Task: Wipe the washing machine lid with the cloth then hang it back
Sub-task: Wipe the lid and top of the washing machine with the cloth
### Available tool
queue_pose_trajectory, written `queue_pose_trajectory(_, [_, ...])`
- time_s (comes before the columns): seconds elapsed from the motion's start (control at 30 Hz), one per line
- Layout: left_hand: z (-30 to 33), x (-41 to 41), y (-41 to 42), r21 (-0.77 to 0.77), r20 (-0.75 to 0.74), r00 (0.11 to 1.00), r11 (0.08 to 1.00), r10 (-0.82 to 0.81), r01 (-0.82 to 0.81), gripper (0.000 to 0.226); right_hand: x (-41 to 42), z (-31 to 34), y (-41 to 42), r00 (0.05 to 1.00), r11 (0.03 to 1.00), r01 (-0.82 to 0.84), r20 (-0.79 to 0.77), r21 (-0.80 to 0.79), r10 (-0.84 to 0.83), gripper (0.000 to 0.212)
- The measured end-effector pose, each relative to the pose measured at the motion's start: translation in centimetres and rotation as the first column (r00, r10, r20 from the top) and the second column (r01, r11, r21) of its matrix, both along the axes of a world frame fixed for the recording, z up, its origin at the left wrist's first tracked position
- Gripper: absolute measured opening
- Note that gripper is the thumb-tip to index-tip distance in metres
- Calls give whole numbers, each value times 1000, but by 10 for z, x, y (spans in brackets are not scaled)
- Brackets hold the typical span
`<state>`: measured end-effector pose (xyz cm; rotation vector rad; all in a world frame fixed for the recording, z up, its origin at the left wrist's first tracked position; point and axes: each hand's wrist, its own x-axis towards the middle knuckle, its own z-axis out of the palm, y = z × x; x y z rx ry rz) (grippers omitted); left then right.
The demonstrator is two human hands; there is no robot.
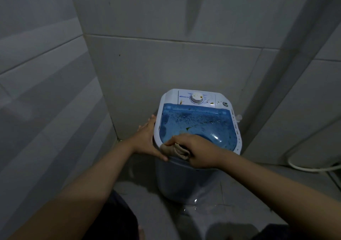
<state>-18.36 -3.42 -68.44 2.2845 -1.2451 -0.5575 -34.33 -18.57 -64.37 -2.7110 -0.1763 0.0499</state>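
A small white washing machine stands in a tiled corner. Its see-through blue lid is closed and speckled with dirt and yellowish stains. My right hand presses a bunched beige cloth onto the lid's near left edge, gripping it. My left hand lies flat against the machine's left side with its fingers spread, thumb near the front rim. A round dial sits on the stained control panel behind the lid.
Grey tiled walls close in behind and to the left of the machine. A white hose curves along the floor at the right. The floor in front of the machine looks wet. My dark-clothed legs show at the bottom.
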Motion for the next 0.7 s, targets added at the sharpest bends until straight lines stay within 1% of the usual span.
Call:
queue_pose_trajectory(0.1, [-2,2,0,-45,14,1000,999,-4,4,148,-9,4,-4,999,998,-38,-32,-56,36,42])
queue_pose_trajectory(0.17, [-2,1,0,-77,21,1000,997,-21,23,144,-15,8,-7,997,995,-56,-48,-85,52,43])
queue_pose_trajectory(0.3, [2,-6,-2,-119,50,997,991,-59,65,142,-29,24,-13,992,984,-76,-113,-161,58,38])
queue_pose_trajectory(0.33, [3,-7,-3,-114,62,996,991,-58,65,143,-32,27,-15,989,981,-81,-140,-178,56,38])
queue_pose_trajectory(0.47, [5,-13,-2,20,91,996,1000,-9,7,148,-36,41,-29,971,971,-84,-238,-223,29,35])
queue_pose_trajectory(0.53, [5,-15,-3,41,123,992,999,-14,9,148,-36,51,-36,967,982,-15,-251,-187,-33,42])
queue_pose_trajectory(0.57, [5,-15,-5,45,141,990,999,-18,12,148,-35,57,-40,969,987,40,-233,-156,-76,47])
queue_pose_trajectory(0.63, [4,-14,-7,44,166,986,999,-15,8,147,-32,63,-52,969,980,174,-163,-97,-188,55])
queue_pose_trajectory(0.7, [3,-14,-8,36,193,981,999,-17,10,146,-25,66,-70,942,943,326,-66,-61,-329,56])
